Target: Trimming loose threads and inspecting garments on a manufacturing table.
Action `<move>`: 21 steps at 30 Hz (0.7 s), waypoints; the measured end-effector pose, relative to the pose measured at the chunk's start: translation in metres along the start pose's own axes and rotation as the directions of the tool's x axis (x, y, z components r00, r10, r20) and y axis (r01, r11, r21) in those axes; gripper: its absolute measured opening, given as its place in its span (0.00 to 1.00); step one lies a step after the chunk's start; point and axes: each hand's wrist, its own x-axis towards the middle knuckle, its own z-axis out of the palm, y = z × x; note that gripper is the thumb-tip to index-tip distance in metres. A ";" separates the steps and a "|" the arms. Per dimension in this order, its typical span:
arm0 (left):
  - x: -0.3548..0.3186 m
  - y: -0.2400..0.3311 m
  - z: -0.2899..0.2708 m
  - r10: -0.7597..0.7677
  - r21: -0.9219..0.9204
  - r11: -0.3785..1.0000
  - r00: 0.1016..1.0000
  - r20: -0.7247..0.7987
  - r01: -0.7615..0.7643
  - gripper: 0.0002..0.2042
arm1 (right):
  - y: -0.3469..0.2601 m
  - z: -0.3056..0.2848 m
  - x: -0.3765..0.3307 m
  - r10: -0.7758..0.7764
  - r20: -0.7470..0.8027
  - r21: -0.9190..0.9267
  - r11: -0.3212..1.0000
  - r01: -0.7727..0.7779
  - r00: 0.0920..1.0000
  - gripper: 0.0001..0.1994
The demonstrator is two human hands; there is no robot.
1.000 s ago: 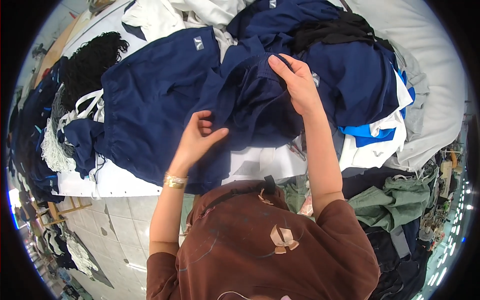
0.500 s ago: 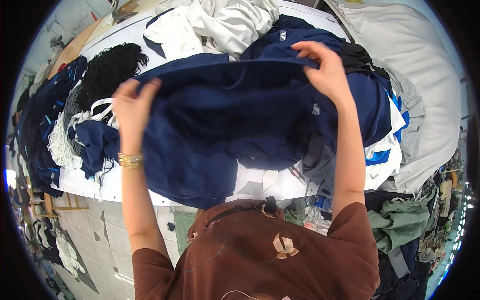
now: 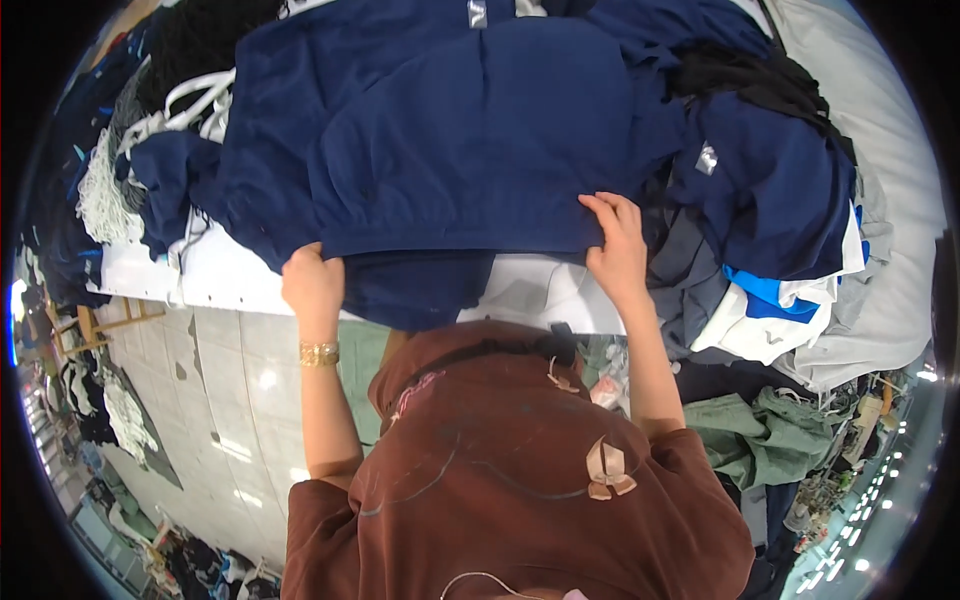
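A navy blue garment [image 3: 450, 130] lies spread on the table before me, its banded hem running across nearest to my body. At the hem's left end, my left hand [image 3: 313, 288] is closed on the cloth. My right hand [image 3: 618, 245] grips the right end of the hem, thumb at the edge and fingers bent over the top. Between the two hands the hem is drawn nearly straight. More navy cloth [image 3: 415, 290] shows beneath it, hanging toward the table's front edge.
Another navy garment [image 3: 770, 190] with a small silvery label lies at right, over white and bright blue pieces. Grey cloth [image 3: 680, 270] sits beside my right hand. White yarn [image 3: 105, 200] and black strands [image 3: 200, 40] are at left. A large pale cloth-covered bulk [image 3: 880, 130] borders the right.
Both hands have come down toward my body, bringing the hem with them. The garment, raised with its opening showing before, now lies flatter across the table. My view has shifted too.
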 end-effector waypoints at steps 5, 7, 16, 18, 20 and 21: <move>-0.019 -0.013 0.028 -0.032 -0.085 0.996 0.999 0.027 0.034 0.12 | 0.008 0.027 -0.031 -0.063 -0.035 -0.066 0.996 0.061 0.997 0.32; -0.022 -0.014 0.029 -0.045 -0.083 0.995 0.998 0.050 0.049 0.12 | 0.013 0.033 -0.039 -0.083 -0.031 -0.073 0.994 0.081 0.996 0.33; -0.030 -0.021 0.033 0.022 -0.089 0.996 0.998 0.063 -0.016 0.13 | 0.018 0.038 -0.048 -0.108 -0.068 -0.081 0.991 0.103 0.992 0.29; -0.031 -0.016 0.031 0.033 -0.139 0.990 0.997 0.067 -0.023 0.15 | 0.019 0.038 -0.048 -0.098 -0.051 -0.098 0.991 0.093 0.994 0.29; -0.034 -0.006 0.025 0.009 -0.354 0.935 0.998 -0.068 -0.033 0.21 | 0.017 0.038 -0.045 -0.094 -0.076 -0.071 0.994 0.089 0.993 0.29; -0.033 -0.006 0.022 0.011 -0.355 0.934 0.997 -0.071 -0.035 0.21 | 0.015 0.036 -0.042 -0.093 -0.096 -0.040 0.995 0.090 0.991 0.28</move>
